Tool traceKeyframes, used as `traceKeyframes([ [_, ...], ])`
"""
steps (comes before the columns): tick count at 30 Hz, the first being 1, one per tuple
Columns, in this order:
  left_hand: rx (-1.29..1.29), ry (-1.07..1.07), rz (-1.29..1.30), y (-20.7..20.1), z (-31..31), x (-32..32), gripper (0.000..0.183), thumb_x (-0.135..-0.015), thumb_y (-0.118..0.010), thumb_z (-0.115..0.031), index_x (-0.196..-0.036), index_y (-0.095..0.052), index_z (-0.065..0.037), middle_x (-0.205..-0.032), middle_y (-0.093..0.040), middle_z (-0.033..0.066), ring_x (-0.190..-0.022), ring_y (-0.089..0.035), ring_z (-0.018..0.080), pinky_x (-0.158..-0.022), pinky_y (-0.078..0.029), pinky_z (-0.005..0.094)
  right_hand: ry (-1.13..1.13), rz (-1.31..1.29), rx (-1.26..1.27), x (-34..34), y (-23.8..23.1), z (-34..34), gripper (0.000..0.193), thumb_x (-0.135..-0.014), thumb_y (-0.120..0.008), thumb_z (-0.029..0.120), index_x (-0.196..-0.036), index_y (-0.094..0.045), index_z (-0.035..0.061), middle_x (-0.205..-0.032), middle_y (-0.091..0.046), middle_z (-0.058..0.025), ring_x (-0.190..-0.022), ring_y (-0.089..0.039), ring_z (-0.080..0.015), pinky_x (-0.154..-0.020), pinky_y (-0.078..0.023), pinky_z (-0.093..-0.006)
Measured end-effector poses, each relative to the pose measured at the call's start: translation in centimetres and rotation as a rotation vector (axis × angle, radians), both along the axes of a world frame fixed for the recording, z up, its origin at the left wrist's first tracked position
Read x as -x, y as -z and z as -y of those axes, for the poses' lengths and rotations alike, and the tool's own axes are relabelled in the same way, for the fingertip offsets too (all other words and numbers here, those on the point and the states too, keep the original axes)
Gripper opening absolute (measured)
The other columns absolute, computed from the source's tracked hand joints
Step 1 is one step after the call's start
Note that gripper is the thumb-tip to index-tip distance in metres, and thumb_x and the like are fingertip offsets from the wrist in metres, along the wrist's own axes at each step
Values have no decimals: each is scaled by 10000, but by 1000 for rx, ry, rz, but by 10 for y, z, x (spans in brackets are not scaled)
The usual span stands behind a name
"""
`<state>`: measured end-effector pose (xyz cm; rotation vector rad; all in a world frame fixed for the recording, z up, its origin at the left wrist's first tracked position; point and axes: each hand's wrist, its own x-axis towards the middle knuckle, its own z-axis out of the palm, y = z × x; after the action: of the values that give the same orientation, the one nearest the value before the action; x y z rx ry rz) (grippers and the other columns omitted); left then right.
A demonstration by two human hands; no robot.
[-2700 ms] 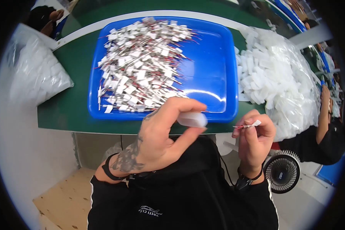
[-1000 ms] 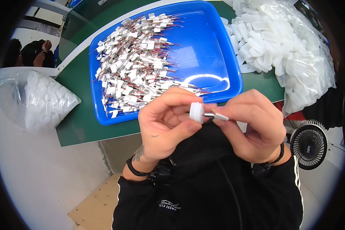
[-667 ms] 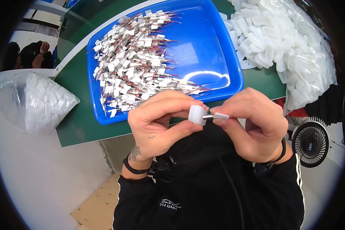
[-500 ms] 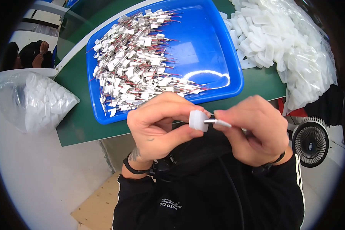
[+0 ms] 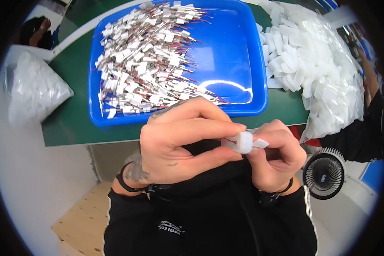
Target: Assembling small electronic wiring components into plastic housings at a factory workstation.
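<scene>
In front of my chest, my left hand (image 5: 185, 143) pinches a small translucent white plastic sleeve (image 5: 244, 143) between thumb and fingertips. A thin red wire shows through the sleeve at the left fingertips. Close against its other side, my right hand (image 5: 278, 154) is closed, with a white paper tag (image 5: 260, 144) sticking out at its thumb and forefinger. What else the right fingers hold is hidden. Just beyond the hands, a blue tray (image 5: 260, 91) bears a heap of thin metal parts (image 5: 145, 59) with red wires and white tags.
The tray stands on a green table (image 5: 68, 130). A clear bag of white pieces (image 5: 36, 87) lies at the left, and a larger bag of translucent flat sleeves (image 5: 315, 64) spills at the right. A small black fan (image 5: 324, 176) stands at the lower right. Another person's arm (image 5: 370, 74) shows far right.
The bare metal rod seen between my hands is out of sight, and the hands have come together. The sleeve has turned, and red wire now shows at its left side. The view has shifted slightly.
</scene>
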<state>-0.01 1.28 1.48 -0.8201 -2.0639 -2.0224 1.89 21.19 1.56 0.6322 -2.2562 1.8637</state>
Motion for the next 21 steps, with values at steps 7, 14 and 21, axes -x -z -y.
traceKeyframes([
  [7,80,-255,-162,-4,-8,-9,419,-614,-890,-163,-931,-707,41,-808,-661,122,-655,-635,174,-555,-502,238,-89,305,577,-9,25,5,126,-875,-661,64,-917,-579,-20,-896,-603,-128,-762,-582,-150,-674,-471,-253],
  [14,134,-236,-268,2,-3,-7,303,-646,-845,-129,-896,-704,-33,-867,-654,76,-747,-640,231,-616,-524,302,49,250,422,-7,27,11,245,-837,-719,150,-870,-527,1,-801,-547,-97,-700,-526,-164,-620,-434,-272],
  [21,95,-225,-81,-16,-10,-8,411,-624,-875,-204,-930,-680,-10,-869,-644,89,-701,-633,238,-617,-518,299,92,391,491,-13,15,17,194,-857,-688,125,-923,-557,-1,-836,-595,-128,-740,-570,-178,-657,-470,-282],
])
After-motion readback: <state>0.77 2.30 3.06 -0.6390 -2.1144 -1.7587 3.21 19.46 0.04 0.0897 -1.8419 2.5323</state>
